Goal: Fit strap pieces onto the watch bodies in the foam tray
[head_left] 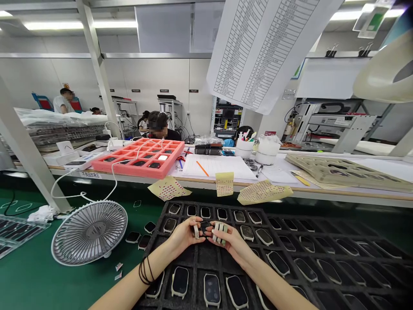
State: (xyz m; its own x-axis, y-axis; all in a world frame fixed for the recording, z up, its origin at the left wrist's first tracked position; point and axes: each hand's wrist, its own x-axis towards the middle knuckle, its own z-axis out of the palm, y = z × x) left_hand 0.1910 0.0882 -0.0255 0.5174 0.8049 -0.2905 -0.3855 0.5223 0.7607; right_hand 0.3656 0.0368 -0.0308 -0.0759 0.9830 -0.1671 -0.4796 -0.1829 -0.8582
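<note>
My left hand (190, 231) is closed on one pale watch case (196, 231), held on edge between thumb and fingers. Several more watch cases (220, 233) stand side by side in the grip of my right hand (228, 237). Both hands hover over a black foam tray (197, 258) divided into compartments. Many of these hold a watch with a dark screen and pale frame, such as the watch (212, 289) near the front. Below my hands some compartments show bare foam. A watch (205, 227) is partly visible between my hands, its exact place unclear.
A grey round fan (93, 232) stands left on the green mat (35, 280). Loose watches (133, 237) lie beside the tray. On the shelf are a pink tray (161, 172), papers (219, 167) and a beige tray (348, 172). A printed sheet (258, 51) hangs overhead. People sit beyond.
</note>
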